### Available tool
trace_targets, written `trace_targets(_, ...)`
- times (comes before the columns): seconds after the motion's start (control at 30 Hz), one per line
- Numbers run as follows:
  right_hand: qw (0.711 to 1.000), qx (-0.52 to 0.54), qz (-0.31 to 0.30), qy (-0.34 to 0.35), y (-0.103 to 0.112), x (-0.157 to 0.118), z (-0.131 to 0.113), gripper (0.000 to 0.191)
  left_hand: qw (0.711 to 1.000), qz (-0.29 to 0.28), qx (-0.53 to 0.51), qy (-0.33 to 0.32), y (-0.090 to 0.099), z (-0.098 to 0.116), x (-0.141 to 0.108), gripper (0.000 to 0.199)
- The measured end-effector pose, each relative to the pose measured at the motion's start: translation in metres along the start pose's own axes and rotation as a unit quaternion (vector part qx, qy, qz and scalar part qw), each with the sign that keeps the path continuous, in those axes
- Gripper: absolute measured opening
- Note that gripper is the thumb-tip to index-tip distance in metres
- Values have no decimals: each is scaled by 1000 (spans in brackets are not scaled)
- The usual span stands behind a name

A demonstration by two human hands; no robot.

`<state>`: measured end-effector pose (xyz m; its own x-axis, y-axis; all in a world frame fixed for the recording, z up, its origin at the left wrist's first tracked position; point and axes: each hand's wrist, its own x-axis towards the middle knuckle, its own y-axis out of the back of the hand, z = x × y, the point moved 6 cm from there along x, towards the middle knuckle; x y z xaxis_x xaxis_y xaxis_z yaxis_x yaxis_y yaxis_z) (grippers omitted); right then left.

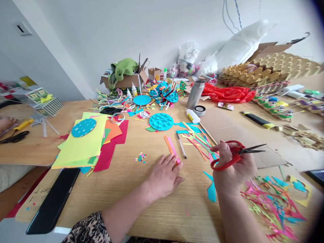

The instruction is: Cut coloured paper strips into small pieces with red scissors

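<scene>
- The pink strip (173, 148) lay on the table (121, 182) in front of the person, its near end under the left fingers, with the orange strip (167, 144) just beside it.
- The left hand (164, 175) rested palm down, fingers outstretched and grasping nothing. For steady work, light pressure from the fingertips would likely suit such thin strips, since a hard push could crease or skew them.
- The right hand (235, 172) was closed around the red scissors (241, 152), held up off the table. How each finger sat in the loops could not be told.
- The blades stood slightly parted and pointed right, away from the left hand; keeping them turned that way while the fingers settled the strips seemed the safe habit.
- The pen (181, 145) lay just right of the pink strip, close enough to get in the way of a straight alignment.
- Beyond the pen lay the loose strips (199, 143), overlapping and easy to tangle, so lifting one at a time would probably serve best.
- Left of the hand sat the confetti (140, 157), which a sweeping sleeve might scatter.
- Farther off were the blue disc (161, 121), the glue (193, 115) and the yellow paper (81, 148).
</scene>
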<state>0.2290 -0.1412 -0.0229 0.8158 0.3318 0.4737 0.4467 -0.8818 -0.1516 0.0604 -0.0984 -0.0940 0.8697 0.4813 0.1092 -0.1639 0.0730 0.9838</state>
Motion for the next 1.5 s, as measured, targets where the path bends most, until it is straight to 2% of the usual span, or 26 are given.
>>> trace_targets(0.13,1000,1,4,-3,-1,-1,0,24,1000,8,8,-5,4,1,1,50)
trace_targets(0.27,1000,-15,-20,-1,-5,-3,-3,25,1000,22,-2,-3,9,1,1,46)
trace_targets(0.47,998,-22,-60,-9,-9,-6,-1,23,998,53,-21,35,18,-11,0,43)
trace_targets(0.67,992,-17,-120,-23,-16,-10,16,20,997,36,6,62,9,-20,0,48)
trace_targets(0.87,993,-41,-109,-7,-13,-10,17,22,995,32,11,91,-2,-20,4,49)
trace_targets(1.1,991,-82,-106,12,-11,-10,18,29,999,24,-23,42,1,-17,14,50)
trace_targets(1.37,990,-89,-108,11,-10,-11,23,29,997,-36,-43,47,16,-41,21,23)
trace_targets(1.5,991,-81,-110,14,-10,-11,22,27,997,-23,-41,53,14,-53,23,29)
